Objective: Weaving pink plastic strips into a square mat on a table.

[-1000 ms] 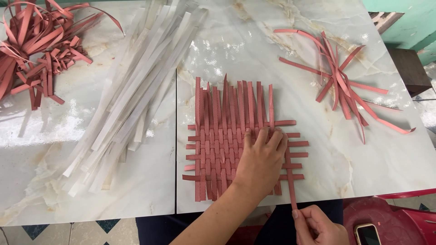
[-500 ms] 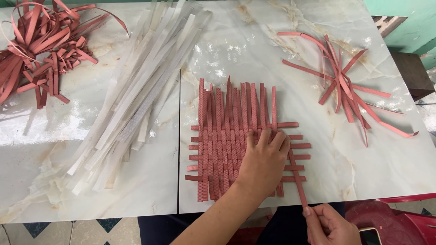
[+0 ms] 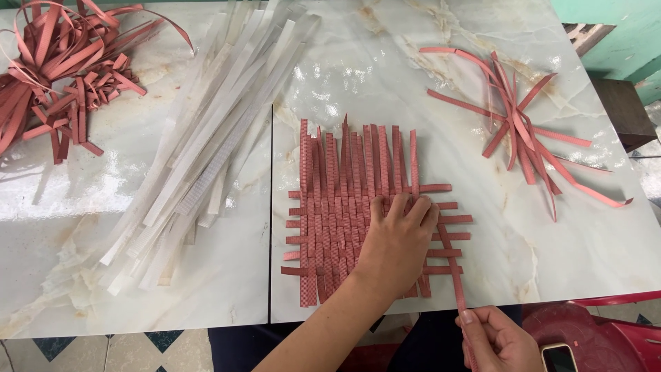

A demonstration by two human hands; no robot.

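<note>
A partly woven mat of reddish-pink strips point(image 3: 337, 220) lies flat on the marble table point(image 3: 385, 76). My left hand point(image 3: 396, 241) presses down on the mat's right half, fingers spread over the weave. My right hand point(image 3: 499, 337), below the table's front edge, pinches the lower end of one reddish strip point(image 3: 451, 262) that runs up along the mat's right side under my left fingers.
A long bundle of white strips point(image 3: 200, 138) lies diagonally left of the mat. Loose reddish strips are heaped at the back left point(image 3: 62, 62) and fanned out at the right point(image 3: 523, 131). A red plastic stool point(image 3: 606, 331) with a phone point(image 3: 559, 357) sits at lower right.
My right hand has drawn the single strip a little down and right, straightening it along the mat's edge. My left hand keeps pressing on the mat.
</note>
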